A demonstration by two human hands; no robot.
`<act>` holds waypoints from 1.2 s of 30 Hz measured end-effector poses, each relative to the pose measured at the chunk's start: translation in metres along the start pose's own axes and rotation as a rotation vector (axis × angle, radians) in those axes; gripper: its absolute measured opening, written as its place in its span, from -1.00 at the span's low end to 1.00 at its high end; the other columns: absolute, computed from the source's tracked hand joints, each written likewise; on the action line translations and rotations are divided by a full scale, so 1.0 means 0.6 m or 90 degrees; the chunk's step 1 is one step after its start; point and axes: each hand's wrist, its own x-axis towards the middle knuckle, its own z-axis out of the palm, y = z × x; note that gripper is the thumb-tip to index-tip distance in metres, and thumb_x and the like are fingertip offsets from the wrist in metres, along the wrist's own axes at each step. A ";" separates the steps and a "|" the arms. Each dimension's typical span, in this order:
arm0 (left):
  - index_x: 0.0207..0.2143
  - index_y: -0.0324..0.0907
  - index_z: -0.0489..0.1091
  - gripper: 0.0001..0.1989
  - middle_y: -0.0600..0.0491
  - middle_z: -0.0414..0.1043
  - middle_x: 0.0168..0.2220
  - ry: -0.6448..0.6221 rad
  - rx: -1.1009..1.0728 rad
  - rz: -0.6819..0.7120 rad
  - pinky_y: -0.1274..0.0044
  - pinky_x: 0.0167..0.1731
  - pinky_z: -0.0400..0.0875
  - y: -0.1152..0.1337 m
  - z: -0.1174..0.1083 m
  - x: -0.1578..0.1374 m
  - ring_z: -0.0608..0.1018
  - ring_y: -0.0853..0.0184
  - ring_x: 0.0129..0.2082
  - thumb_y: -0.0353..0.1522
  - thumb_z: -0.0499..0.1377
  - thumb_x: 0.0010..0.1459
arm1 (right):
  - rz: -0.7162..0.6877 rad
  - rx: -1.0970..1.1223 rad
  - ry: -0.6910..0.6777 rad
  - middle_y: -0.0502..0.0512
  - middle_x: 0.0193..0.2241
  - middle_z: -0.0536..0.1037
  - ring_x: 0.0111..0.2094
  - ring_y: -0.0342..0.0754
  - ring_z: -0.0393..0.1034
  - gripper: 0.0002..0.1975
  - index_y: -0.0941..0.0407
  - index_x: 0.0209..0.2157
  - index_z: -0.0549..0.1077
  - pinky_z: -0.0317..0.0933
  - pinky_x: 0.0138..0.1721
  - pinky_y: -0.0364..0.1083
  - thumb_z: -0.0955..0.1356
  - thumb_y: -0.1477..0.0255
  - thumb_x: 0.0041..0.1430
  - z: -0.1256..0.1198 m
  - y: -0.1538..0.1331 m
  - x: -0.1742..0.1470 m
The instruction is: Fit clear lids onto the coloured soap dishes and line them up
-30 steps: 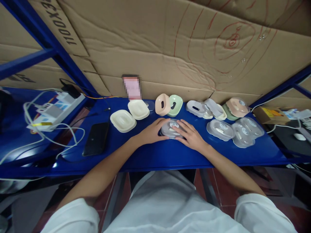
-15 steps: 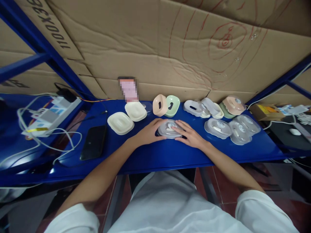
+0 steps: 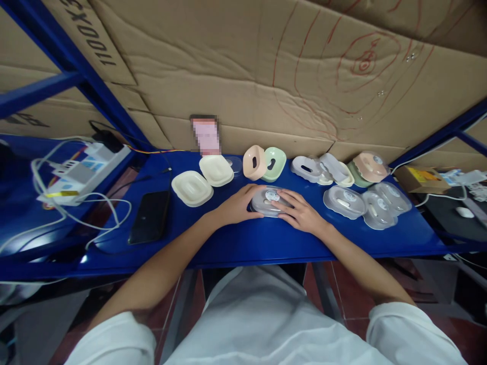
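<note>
Between my hands, a grey soap box (image 3: 265,202) with a clear lid and a round label rests on the blue table. My left hand (image 3: 239,205) wraps round its left end, thumb at the near side and fingers at the far side. From the right, my right hand (image 3: 300,210) grips the other end, its fingers lying over the lid. Beyond the box stand a peach soap box part (image 3: 249,171) and a green one (image 3: 279,165), each with a dark slot. Two cream dishes (image 3: 193,190) lie to the left.
Several lidded soap boxes (image 3: 344,202) sit at the right, with grey slotted parts (image 3: 304,170) and a peach lidded box (image 3: 371,165) behind. A black phone-like device (image 3: 149,217) and a power strip (image 3: 89,172) with cables are at left. Cardboard (image 3: 213,61) backs the table (image 3: 243,246).
The view has shifted slightly. Both hands stay on the grey soap box, with hardly any change in their grip.
</note>
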 end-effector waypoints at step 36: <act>0.44 0.07 0.25 -0.19 -0.09 0.27 0.41 -0.047 0.032 -0.037 0.08 0.45 0.22 0.016 -0.012 0.000 0.34 -0.06 0.42 0.01 0.38 0.23 | 0.781 -0.024 -0.150 0.41 0.29 0.50 0.29 0.39 0.42 -0.06 0.09 0.45 0.30 0.27 0.27 0.27 0.18 -0.29 0.34 -0.112 0.210 -0.021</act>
